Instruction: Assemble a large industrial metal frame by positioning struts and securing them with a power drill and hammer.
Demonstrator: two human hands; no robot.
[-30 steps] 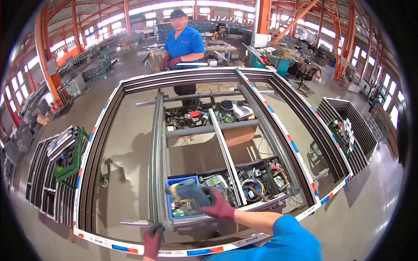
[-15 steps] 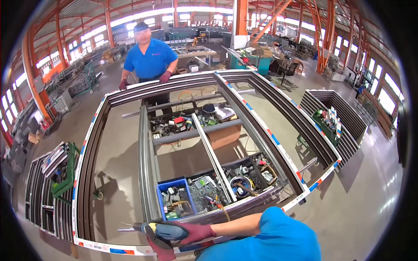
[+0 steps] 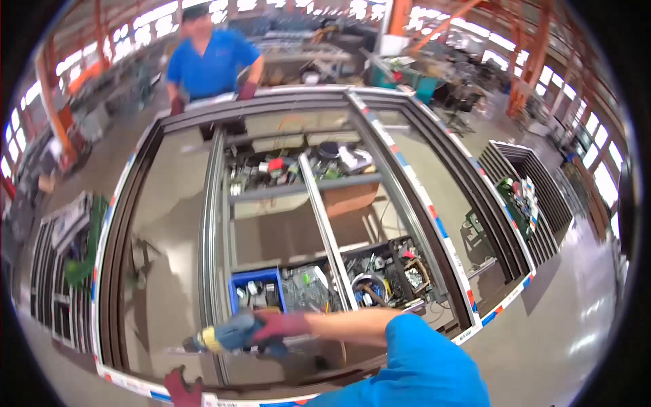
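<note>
1. Right hand [image 3: 281, 325] grips the power drill [image 3: 236, 332] at seven o'clock.
2. Left hand [image 3: 183, 388], fingers parted, is by the brown frame [image 3: 116, 271], farther toward seven.
3. Blue bin [image 3: 255, 275] lies at one o'clock from the drill.

The drill [image 3: 236, 331] is blue and yellow, the bin [image 3: 261, 276] blue.

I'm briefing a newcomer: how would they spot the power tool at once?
Find the large brown frame, then look to its near side, left of centre. There the right hand, gloved dark red, grips the power tool. Its grey-blue body and yellow collar distinguish it from the bright blue bin beyond.
</note>
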